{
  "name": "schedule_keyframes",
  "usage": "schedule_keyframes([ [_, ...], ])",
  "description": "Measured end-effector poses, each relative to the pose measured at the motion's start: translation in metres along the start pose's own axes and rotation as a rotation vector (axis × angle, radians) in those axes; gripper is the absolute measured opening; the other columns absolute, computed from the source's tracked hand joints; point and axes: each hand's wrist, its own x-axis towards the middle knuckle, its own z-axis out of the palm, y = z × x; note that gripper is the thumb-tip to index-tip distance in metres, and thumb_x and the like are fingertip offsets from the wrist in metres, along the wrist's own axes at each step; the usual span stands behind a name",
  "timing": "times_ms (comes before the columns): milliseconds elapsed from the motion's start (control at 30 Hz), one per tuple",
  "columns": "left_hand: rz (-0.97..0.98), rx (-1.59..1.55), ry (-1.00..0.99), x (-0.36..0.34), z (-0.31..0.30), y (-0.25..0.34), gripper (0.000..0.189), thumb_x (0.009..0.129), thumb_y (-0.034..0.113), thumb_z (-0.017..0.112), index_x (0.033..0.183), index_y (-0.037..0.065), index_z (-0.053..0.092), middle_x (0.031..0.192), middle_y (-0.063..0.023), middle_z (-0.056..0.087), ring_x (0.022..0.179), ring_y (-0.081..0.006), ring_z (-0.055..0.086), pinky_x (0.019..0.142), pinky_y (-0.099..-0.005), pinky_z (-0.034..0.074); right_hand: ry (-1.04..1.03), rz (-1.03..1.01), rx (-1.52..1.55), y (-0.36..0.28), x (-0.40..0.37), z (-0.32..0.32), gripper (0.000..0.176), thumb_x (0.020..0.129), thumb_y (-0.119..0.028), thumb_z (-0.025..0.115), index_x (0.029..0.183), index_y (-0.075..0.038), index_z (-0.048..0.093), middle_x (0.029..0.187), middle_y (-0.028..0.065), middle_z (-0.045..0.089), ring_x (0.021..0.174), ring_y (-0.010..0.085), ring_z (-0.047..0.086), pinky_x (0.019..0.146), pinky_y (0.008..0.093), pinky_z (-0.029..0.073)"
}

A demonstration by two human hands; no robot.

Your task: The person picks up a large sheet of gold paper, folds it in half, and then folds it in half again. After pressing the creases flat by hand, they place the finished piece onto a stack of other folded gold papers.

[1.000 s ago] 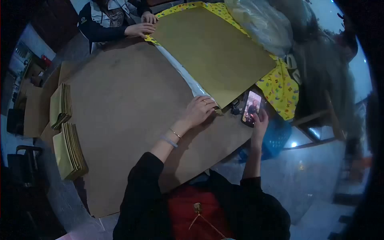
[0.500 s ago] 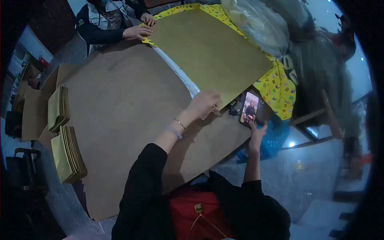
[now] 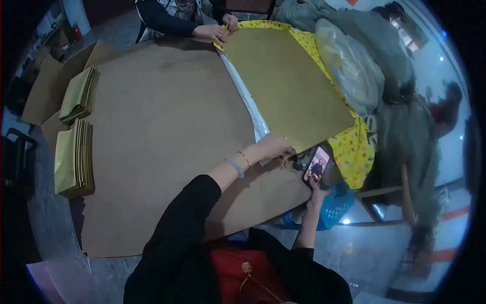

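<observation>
Brown cardboard surface (image 3: 162, 126), left hand (image 3: 272, 148) fingers pinching corner of large olive paper sheet (image 3: 283, 86), right hand (image 3: 316, 191) touching black smartphone (image 3: 316, 168), grip unclear

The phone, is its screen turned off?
No, the phone has a lit screen showing a picture, just above the right hand.

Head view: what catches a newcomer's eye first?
The big olive-gold sheet lying over yellow patterned cloth at the far right of the table, the left hand on its near corner. Next, the lit phone at the table edge, the right hand at its lower end.
</observation>
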Motion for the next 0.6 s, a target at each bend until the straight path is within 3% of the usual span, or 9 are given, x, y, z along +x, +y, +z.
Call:
schedule_keyframes([
  [33,-0.091,-0.055,0.078,0.0,0.0,0.004,0.018,0.082,0.022,0.06,0.095,0.011,0.064,0.089,-0.0114,0.064,0.085,-0.0322,0.062,0.072,-0.0415,0.051,-0.002,0.058,-0.006,-0.013,-0.01,0.002,0.118,0.066,0.005,0.077,0.145,-0.009,-0.011,0.14,0.0162,0.032,0.122,0.029,0.042,0.097,0.0428,0.042],
  [67,-0.045,-0.139,0.173,0.0,-0.003,0.005,0.018,0.083,0.024,0.06,0.095,0.013,0.066,0.084,-0.0128,0.065,0.079,-0.0335,0.063,0.069,-0.0437,0.051,-0.009,0.056,-0.012,-0.009,-0.005,-0.002,0.118,0.066,0.005,0.077,0.145,-0.009,-0.011,0.14,0.0162,0.032,0.122,0.029,0.042,0.097,0.0428,0.042],
  [133,-0.098,-0.125,0.17,0.003,0.003,0.002,0.017,0.082,0.026,0.061,0.094,0.014,0.066,0.084,-0.0114,0.066,0.079,-0.0325,0.063,0.069,-0.0434,0.05,-0.117,-0.036,-0.022,-0.014,-0.007,0.002,0.119,0.067,0.005,0.076,0.145,-0.009,-0.013,0.139,0.0175,0.033,0.12,0.0297,0.045,0.097,0.0425,0.043],
  [167,-0.143,-0.113,0.162,0.003,0.005,0.0,0.017,0.082,0.027,0.061,0.093,0.015,0.066,0.085,-0.01,0.066,0.08,-0.0314,0.063,0.069,-0.0431,0.05,-0.039,0.017,-0.029,-0.015,-0.01,0.006,0.12,0.066,0.006,0.076,0.144,-0.009,-0.013,0.138,0.0181,0.034,0.117,0.0303,0.047,0.097,0.0425,0.043],
  [267,-0.219,-0.279,0.18,0.0,0.001,-0.004,0.019,0.078,0.032,0.067,0.087,0.015,0.069,0.085,-0.0057,0.068,0.079,-0.0282,0.064,0.068,-0.0395,0.049,-0.088,0.037,0.044,-0.006,-0.001,0.0,0.121,0.065,0.006,0.078,0.144,-0.008,-0.013,0.138,0.0183,0.035,0.116,0.031,0.048,0.098,0.0426,0.043],
  [367,-0.316,-0.463,0.076,-0.003,-0.012,-0.007,0.025,0.073,0.036,0.072,0.09,0.018,0.072,0.084,-0.0024,0.07,0.078,-0.0202,0.065,0.068,-0.0325,0.049,-0.07,0.009,0.006,0.01,0.012,-0.009,0.121,0.065,0.006,0.078,0.144,-0.008,-0.013,0.139,0.0181,0.034,0.118,0.0309,0.046,0.1,0.0431,0.04],
  [567,-0.39,-0.614,0.115,0.004,-0.005,-0.019,0.03,0.078,0.035,0.071,0.092,0.009,0.07,0.088,-0.0062,0.07,0.081,-0.0172,0.066,0.07,-0.0303,0.049,-0.127,0.112,0.134,0.004,0.011,-0.012,0.121,0.071,0.002,0.075,0.142,-0.011,-0.022,0.132,0.018,0.045,0.117,0.0307,0.049,0.096,0.046,0.042],
  [600,-0.423,-0.659,0.243,0.007,0.005,-0.024,0.03,0.079,0.035,0.069,0.093,0.008,0.069,0.086,-0.0075,0.069,0.078,-0.0196,0.066,0.069,-0.0317,0.05,-0.211,0.145,0.2,0.019,0.031,-0.027,0.12,0.072,0.002,0.074,0.141,-0.011,-0.022,0.132,0.0185,0.045,0.116,0.031,0.049,0.095,0.046,0.044],
])
